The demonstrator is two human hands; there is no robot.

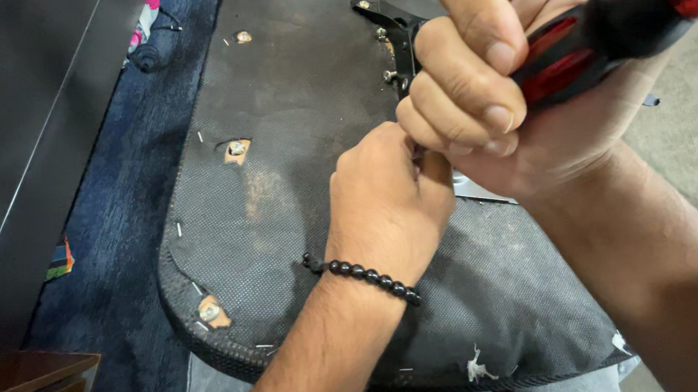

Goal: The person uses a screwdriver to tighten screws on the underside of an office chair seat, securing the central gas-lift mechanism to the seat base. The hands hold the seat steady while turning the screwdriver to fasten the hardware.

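We look down on an upturned chair seat [286, 224], its underside covered in black fabric, filling the middle of the view. It lies on dark blue carpet [119, 258] that runs along its nine o'clock side. A black metal bracket [391, 20] sits on the seat at twelve o'clock, with bolts beside it. Our right hand [505, 106], at one o'clock, has its fingers wrapped tight around the red-and-black handle of a screwdriver [597, 31]; the shaft is hidden behind the hands. Our left hand [390, 201], at centre, touches the right, fingers curled shut where the shaft meets the seat. A black bead bracelet [366, 274] circles the left wrist.
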